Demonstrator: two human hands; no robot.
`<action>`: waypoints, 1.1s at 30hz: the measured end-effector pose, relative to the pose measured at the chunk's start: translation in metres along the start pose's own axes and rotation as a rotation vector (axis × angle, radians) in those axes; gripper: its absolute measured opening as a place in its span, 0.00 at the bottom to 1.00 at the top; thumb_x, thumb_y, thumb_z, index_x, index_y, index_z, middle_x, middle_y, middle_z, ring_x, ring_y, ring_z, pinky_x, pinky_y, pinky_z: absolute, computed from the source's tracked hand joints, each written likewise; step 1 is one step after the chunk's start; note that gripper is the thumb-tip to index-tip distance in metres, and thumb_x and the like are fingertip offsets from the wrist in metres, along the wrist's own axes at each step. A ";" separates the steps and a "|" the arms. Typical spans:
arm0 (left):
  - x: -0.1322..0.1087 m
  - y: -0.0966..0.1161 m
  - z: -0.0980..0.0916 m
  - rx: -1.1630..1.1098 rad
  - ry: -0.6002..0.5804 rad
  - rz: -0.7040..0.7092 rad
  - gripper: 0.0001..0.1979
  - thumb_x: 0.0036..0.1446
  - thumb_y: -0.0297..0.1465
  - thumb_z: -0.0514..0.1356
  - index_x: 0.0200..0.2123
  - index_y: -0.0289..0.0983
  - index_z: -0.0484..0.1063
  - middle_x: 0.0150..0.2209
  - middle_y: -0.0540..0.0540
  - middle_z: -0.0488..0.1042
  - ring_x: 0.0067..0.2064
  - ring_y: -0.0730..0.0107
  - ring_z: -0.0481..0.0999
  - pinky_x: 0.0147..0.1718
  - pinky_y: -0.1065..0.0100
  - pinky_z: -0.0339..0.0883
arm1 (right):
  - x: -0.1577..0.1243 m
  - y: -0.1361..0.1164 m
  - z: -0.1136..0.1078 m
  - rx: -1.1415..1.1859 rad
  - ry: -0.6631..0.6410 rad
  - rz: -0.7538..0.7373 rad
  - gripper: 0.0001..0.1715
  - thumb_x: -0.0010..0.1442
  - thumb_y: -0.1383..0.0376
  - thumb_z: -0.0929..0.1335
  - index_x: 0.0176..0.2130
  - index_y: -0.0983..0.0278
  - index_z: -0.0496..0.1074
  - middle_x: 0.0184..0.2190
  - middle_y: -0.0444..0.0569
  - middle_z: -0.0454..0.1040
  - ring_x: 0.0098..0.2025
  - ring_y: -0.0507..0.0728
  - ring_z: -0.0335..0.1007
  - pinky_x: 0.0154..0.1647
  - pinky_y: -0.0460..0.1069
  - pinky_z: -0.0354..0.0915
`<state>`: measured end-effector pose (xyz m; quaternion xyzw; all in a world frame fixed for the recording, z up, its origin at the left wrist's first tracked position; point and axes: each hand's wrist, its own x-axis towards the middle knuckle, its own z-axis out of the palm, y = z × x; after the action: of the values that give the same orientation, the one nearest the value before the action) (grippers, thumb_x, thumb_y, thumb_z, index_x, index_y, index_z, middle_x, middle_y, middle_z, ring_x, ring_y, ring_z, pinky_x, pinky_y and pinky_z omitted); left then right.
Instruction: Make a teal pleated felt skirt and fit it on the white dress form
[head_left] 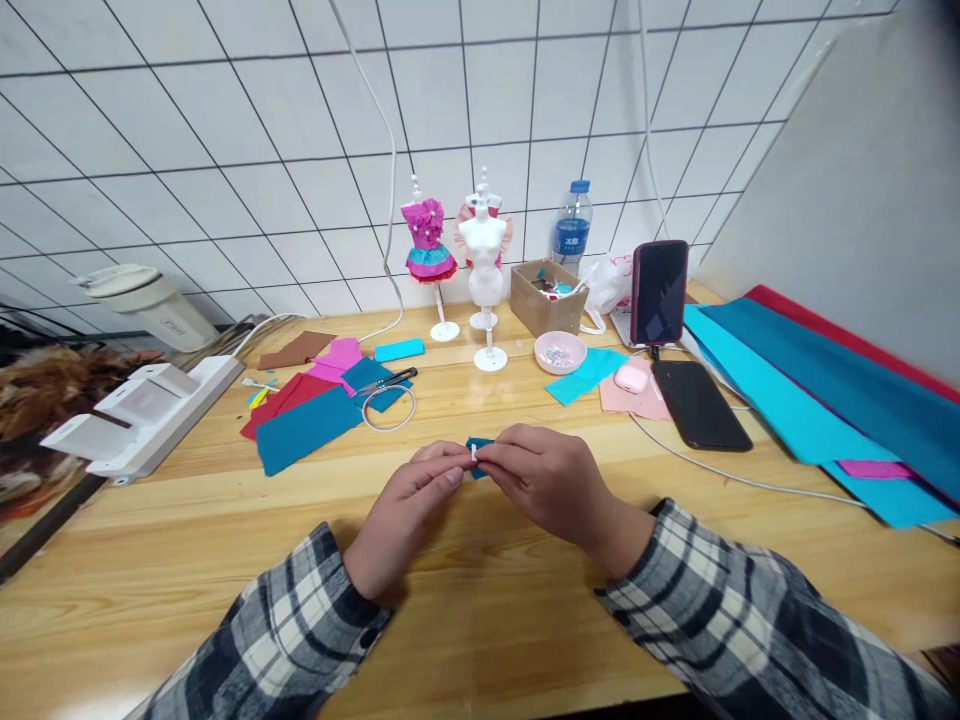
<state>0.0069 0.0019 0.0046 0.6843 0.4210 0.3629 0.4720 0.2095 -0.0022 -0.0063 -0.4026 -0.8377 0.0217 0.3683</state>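
Close together over the middle of the table, my left hand [416,500] and my right hand [547,485] pinch a small teal fabric piece [480,473] from both sides. A narrow white strip [474,453] shows on the fabric between the fingertips; its exact kind is too small to tell. Most of the piece is hidden behind the fingers. Beyond the hands stands a bare white mini dress form [484,260]. To its left, another form wears a magenta, blue and red dress [427,240]. A third, partly hidden behind the bare one, wears pink ruffles [507,235].
Fabric sheets [309,428] and black-handled thread snips [390,382] lie left. Behind are a pink bowl [561,352] of beads, a cardboard box [540,305] and a water bottle [573,225]. A propped phone [660,293], a black power bank [701,405] and a white cable [742,483] lie right.
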 end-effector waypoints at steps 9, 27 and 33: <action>-0.004 0.002 0.006 0.576 -0.002 0.121 0.13 0.65 0.33 0.55 0.42 0.45 0.81 0.43 0.46 0.78 0.45 0.61 0.72 0.45 0.56 0.59 | 0.002 -0.003 -0.003 -0.011 -0.103 0.054 0.11 0.64 0.65 0.66 0.35 0.61 0.78 0.33 0.45 0.78 0.31 0.51 0.71 0.28 0.48 0.56; 0.000 -0.001 0.001 0.683 0.099 0.252 0.11 0.63 0.35 0.58 0.32 0.41 0.78 0.36 0.47 0.80 0.39 0.63 0.73 0.41 0.58 0.60 | 0.005 -0.008 0.010 0.500 -0.003 0.362 0.06 0.59 0.68 0.71 0.34 0.62 0.81 0.26 0.44 0.75 0.25 0.49 0.65 0.27 0.45 0.62; 0.003 -0.001 0.002 0.684 0.148 0.258 0.10 0.59 0.31 0.57 0.30 0.40 0.79 0.35 0.47 0.81 0.39 0.64 0.75 0.42 0.59 0.65 | 0.001 -0.006 0.012 0.453 0.005 0.291 0.06 0.61 0.67 0.71 0.37 0.60 0.81 0.27 0.44 0.76 0.27 0.50 0.67 0.29 0.45 0.63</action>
<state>0.0093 0.0039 0.0036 0.8219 0.4612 0.3060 0.1347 0.1971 -0.0025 -0.0124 -0.4262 -0.7439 0.2604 0.4441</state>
